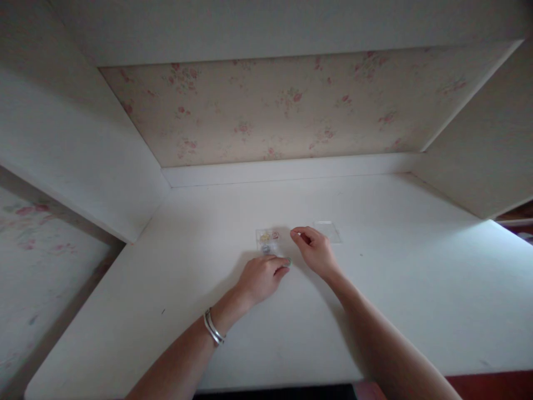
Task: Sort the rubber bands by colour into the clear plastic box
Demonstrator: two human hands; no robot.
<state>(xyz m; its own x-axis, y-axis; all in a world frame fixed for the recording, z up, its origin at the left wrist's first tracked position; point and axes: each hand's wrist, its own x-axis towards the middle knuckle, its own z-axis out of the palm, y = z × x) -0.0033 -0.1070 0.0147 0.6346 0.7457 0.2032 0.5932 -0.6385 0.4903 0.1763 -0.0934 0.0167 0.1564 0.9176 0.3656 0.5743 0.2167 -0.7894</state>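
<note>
My left hand (264, 276) is closed in a pinch on a small green item (288, 261), too small to make out its kind. Just beyond it lies a clear plastic box (258, 240) with compartments, its near side partly hidden by my left hand. Small yellow (265, 237), red (275, 236) and blue items (266, 249) sit in separate compartments of the box. To the right of the box, my right hand (315, 250) hovers with thumb and forefinger pressed together; whatever they hold, if anything, cannot be made out. Behind that hand lies a clear flat lid (328, 230).
All this rests on a white tabletop (250, 205) with a raised back edge (291, 170). White side panels (95, 166) and a panel overhead enclose it, with floral wallpaper (287, 111) behind. A tiny dark mark (163, 311) shows on the table at left.
</note>
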